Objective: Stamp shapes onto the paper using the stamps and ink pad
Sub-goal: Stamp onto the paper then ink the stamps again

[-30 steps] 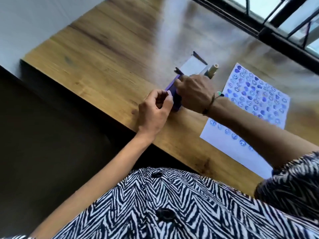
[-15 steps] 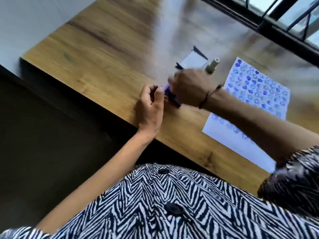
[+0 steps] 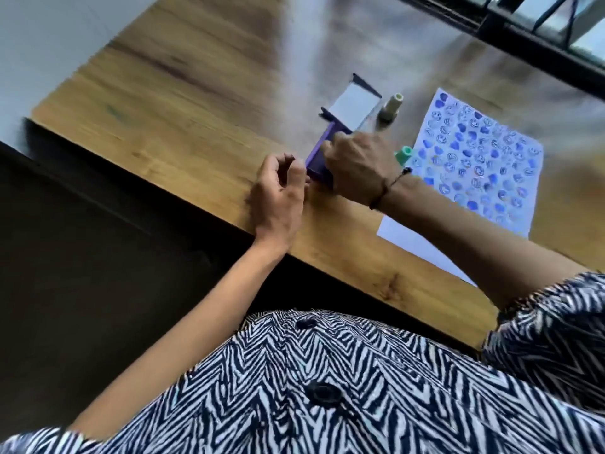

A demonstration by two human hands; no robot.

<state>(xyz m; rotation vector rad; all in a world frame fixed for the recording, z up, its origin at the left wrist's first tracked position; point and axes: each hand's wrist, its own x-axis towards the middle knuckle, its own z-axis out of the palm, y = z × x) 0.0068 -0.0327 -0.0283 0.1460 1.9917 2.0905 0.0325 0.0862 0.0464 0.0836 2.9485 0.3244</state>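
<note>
The purple ink pad [image 3: 318, 151] lies on the wooden table with its lid [image 3: 355, 104] standing open, white inside. My right hand [image 3: 360, 167] covers the pad's near half from above, fingers curled down over its edge; anything under the palm is hidden. Just left of the pad's near corner is my left hand [image 3: 280, 191], fingers loosely curled and apart, holding nothing. The white paper [image 3: 474, 158] to the right is covered with blue hearts and smiley prints. A beige stamp [image 3: 391, 108] stands beside the lid. A green stamp [image 3: 404, 155] shows by my right wrist.
The table's near edge [image 3: 360, 273] runs diagonally just below my hands, with dark floor beyond it on the left. A black window frame [image 3: 540, 44] borders the far right side. Bare wood [image 3: 196, 93] stretches left of the pad.
My left hand has released its pinch on the pad's near end and opened slightly beside it. My right hand stays on the pad, shifted a little.
</note>
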